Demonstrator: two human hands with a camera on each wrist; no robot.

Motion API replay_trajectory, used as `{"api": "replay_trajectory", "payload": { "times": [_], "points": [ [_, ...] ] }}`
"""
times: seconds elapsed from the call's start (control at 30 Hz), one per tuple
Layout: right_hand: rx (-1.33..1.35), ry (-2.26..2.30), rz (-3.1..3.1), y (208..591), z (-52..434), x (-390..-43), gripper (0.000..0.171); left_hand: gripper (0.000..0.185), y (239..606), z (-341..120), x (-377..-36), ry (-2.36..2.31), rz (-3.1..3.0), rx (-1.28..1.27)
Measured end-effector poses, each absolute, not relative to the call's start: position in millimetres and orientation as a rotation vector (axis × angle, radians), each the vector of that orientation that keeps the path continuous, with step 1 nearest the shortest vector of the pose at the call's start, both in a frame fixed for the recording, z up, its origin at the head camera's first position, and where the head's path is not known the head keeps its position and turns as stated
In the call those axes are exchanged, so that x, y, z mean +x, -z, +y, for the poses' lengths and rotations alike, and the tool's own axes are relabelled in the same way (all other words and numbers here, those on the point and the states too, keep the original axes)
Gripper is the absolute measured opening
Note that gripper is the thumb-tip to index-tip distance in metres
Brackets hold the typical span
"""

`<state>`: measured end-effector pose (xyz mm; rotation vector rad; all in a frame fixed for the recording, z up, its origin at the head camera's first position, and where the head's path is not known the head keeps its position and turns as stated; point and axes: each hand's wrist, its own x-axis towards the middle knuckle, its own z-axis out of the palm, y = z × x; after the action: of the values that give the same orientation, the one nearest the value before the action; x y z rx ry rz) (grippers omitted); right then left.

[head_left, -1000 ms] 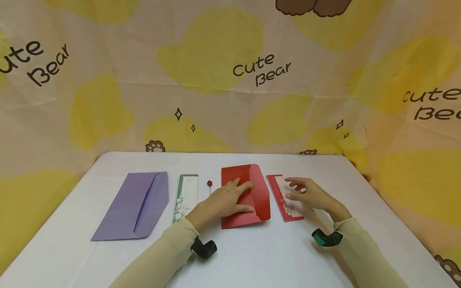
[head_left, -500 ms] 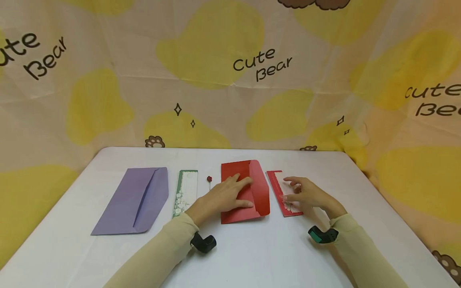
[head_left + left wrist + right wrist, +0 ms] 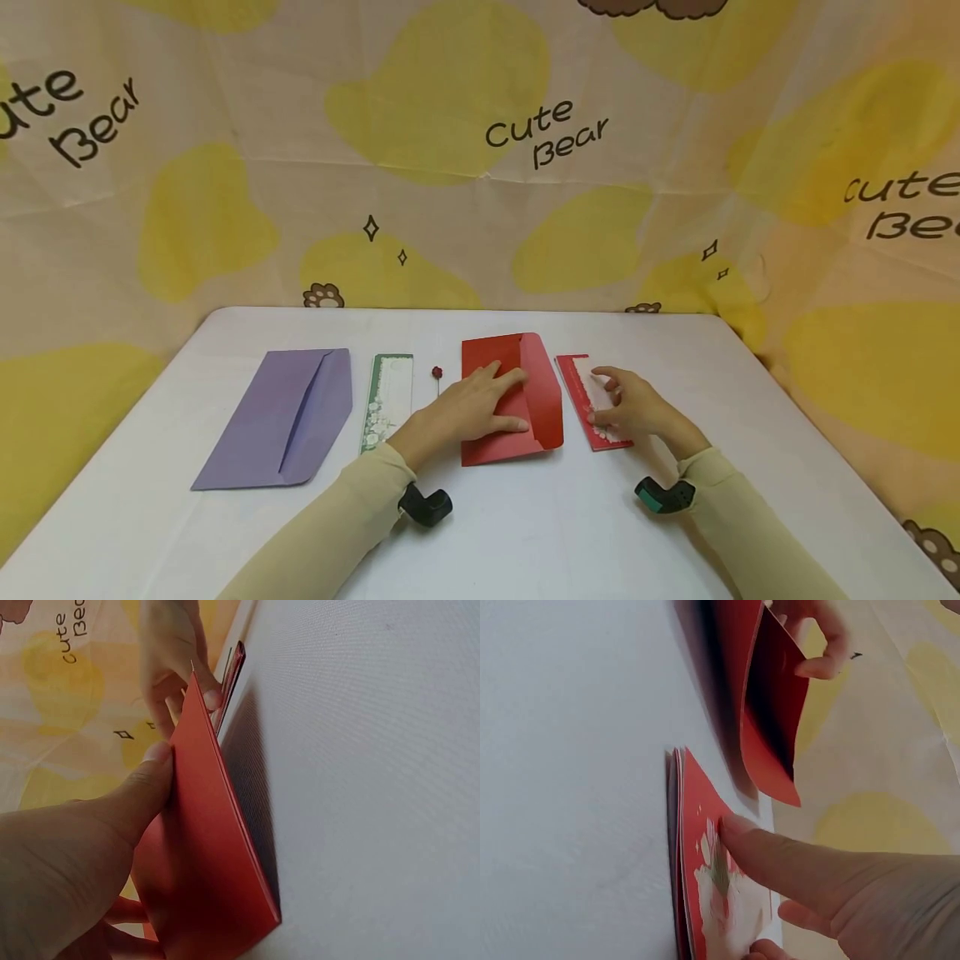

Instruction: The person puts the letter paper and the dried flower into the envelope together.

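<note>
In the head view my left hand (image 3: 476, 408) rests on a red envelope (image 3: 544, 408) in the middle of the table, fingers spread over its body. The envelope's flap is unfolded to the right. From the left wrist, the thumb (image 3: 154, 776) lies against the envelope's red face (image 3: 202, 840). Just right of it lies a narrow red-bordered card (image 3: 576, 396) with a pale floral panel; the right wrist view shows it as a small stack of layers. My right hand (image 3: 637, 404) is over this card, thumb (image 3: 746, 832) touching its printed face and fingers loosely bent across it.
Left of the envelope lie a stick with a dark red flower head (image 3: 437, 372), a green-bordered floral card (image 3: 390, 392) and a purple envelope (image 3: 262, 417) with its flap out. A patterned cloth (image 3: 420, 167) hangs behind the white table (image 3: 517, 533).
My right hand has shifted slightly left and its thumb has come down onto the red card. The left hand stays on the red envelope. The head view has tilted down a little.
</note>
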<state>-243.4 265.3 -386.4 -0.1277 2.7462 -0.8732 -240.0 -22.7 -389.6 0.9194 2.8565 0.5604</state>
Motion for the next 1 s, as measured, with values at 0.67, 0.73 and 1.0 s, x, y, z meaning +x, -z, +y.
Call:
{"api": "replay_trajectory", "payload": {
  "times": [0.67,0.73,1.0],
  "points": [
    [-0.059,0.819,2.782,378.6,256.0,-236.5,0.092,0.067,392.1,-22.5,-241.0,-0.563,2.86,0.939],
    [-0.066,0.781,2.804,376.7,255.0,-234.7,0.089,0.067,392.2,-22.4,-241.2,-0.56,2.861,0.938],
    [-0.073,0.747,2.809,375.6,255.0,-231.8,0.086,0.069,390.6,-22.4,-239.2,-0.548,2.852,0.924]
  ]
}}
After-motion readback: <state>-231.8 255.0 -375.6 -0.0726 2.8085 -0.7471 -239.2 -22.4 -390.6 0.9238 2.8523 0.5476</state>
